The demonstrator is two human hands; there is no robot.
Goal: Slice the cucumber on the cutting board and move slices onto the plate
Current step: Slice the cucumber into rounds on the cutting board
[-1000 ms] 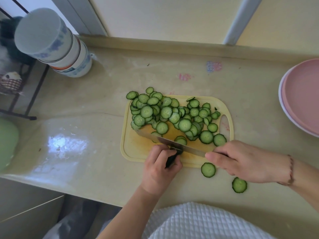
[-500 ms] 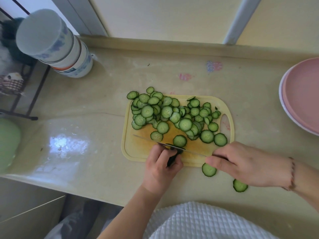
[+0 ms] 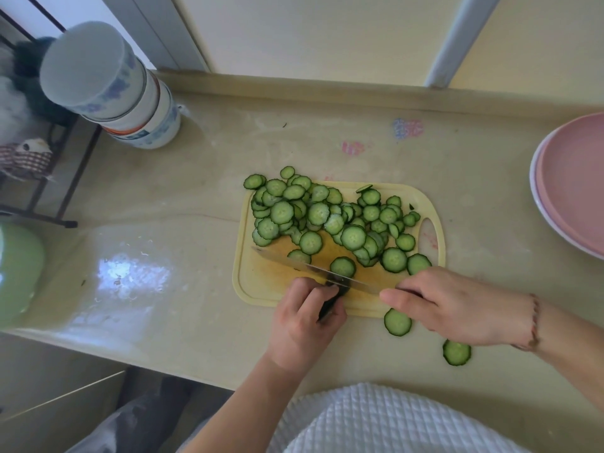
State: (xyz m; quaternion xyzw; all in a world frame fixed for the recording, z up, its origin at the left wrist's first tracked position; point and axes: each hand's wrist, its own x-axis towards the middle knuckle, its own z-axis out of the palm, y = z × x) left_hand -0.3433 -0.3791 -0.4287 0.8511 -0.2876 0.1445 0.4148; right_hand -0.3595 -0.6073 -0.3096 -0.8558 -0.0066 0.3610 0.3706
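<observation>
I see a beige counter [image 3: 202, 197] with a yellow cutting board [image 3: 261, 289] near its front edge. My left hand [image 3: 302, 325] curls its fingers round the last dark stub of cucumber [image 3: 340, 291] at the board's near edge, and the stub is mostly hidden under the fingers. My right hand [image 3: 457, 308] is wrapped round the handle of the knife [image 3: 310, 268]; the handle itself is covered by the hand, and the blade runs leftward across the board, its edge down on the stub just beside my left fingertips.

A heap of slices [image 3: 327, 214] covers the far half of the board, and a few spill over its far left corner onto the counter. Two stray slices lie off the board on the counter, one [image 3: 397, 322] touching the near edge by my right thumb, the other [image 3: 456, 352] under my right wrist.

The pink plate [image 3: 575, 178] sits well apart at the right edge, stacked on a white one, with no slices on it. A stack of upturned bowls [image 3: 111, 89] stands at the far left corner, and a green bowl [image 3: 16, 273] shows at the left edge; I cannot tell what is in it.
</observation>
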